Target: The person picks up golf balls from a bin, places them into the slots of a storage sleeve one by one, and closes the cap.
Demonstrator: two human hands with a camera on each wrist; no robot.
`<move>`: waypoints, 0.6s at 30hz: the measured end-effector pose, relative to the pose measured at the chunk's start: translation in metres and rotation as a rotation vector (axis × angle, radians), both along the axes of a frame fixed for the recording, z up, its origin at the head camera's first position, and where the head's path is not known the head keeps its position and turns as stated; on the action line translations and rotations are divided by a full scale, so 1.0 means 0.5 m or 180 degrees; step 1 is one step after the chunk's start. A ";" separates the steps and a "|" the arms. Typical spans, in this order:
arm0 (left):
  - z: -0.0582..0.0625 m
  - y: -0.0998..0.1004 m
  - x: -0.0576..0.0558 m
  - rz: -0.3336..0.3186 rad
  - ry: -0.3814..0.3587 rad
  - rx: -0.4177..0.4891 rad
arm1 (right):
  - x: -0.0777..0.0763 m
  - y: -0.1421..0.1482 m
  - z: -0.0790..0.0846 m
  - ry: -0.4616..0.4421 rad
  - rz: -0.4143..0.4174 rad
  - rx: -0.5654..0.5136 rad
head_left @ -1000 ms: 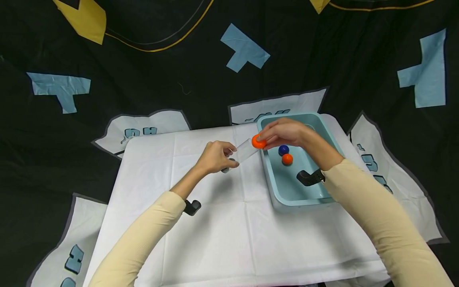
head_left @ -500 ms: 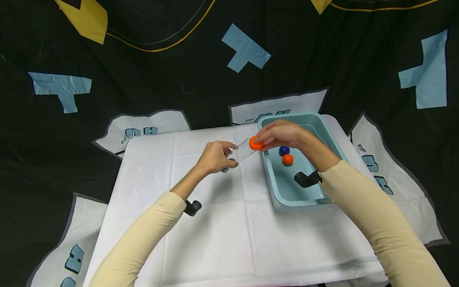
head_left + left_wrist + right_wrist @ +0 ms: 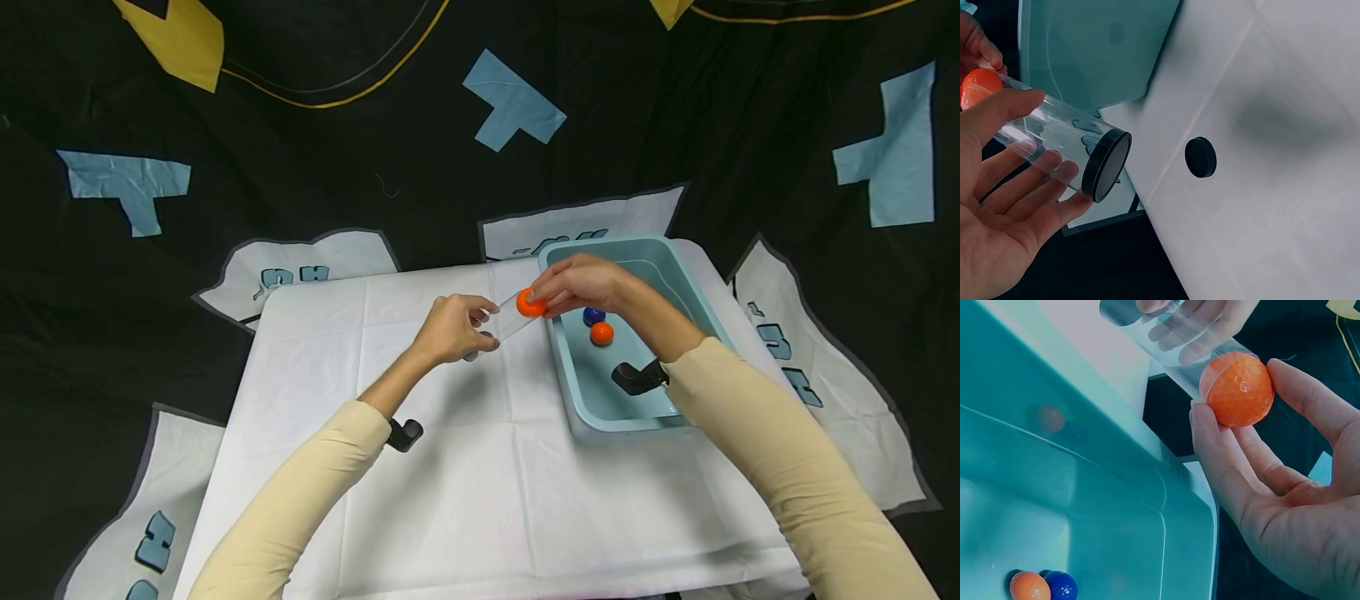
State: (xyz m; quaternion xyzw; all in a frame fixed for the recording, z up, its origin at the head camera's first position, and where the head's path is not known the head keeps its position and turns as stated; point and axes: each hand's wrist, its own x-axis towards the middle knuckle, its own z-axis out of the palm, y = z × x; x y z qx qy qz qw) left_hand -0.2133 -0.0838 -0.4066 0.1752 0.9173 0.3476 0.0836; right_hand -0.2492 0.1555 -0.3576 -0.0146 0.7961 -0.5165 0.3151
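My left hand [image 3: 450,329] grips a clear plastic tube [image 3: 1063,128], tilted, its open mouth toward the right hand. A black cap [image 3: 1110,164] closes the tube's other end. The fingers of my right hand [image 3: 588,283] pinch an orange golf ball [image 3: 1244,390] at that mouth; in the right wrist view the ball's near side sits partly inside the rim. Below both hands, a loose black cap [image 3: 1200,157] lies on the white cloth.
A light blue bin [image 3: 626,425] stands under the right forearm. In it lie a second orange ball [image 3: 602,334] and a dark blue ball [image 3: 593,316], side by side. The white-covered table [image 3: 442,500] extends left and toward me; black cloth hangs behind.
My right hand has moved slightly left, bringing the orange golf ball from the edge of the tube's mouth into it. The left hand and tube have stayed almost still.
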 end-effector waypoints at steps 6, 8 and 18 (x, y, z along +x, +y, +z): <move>0.001 0.001 0.000 0.0006 0.0042 -0.0027 | -0.002 -0.003 -0.006 -0.0009 -0.0023 0.0049; 0.001 0.002 0.000 0.0004 0.0043 -0.0040 | -0.002 -0.002 -0.007 -0.0031 -0.0030 0.0054; 0.001 0.003 0.001 -0.0014 -0.0028 -0.0067 | 0.001 0.001 -0.016 -0.0101 -0.0005 -0.0017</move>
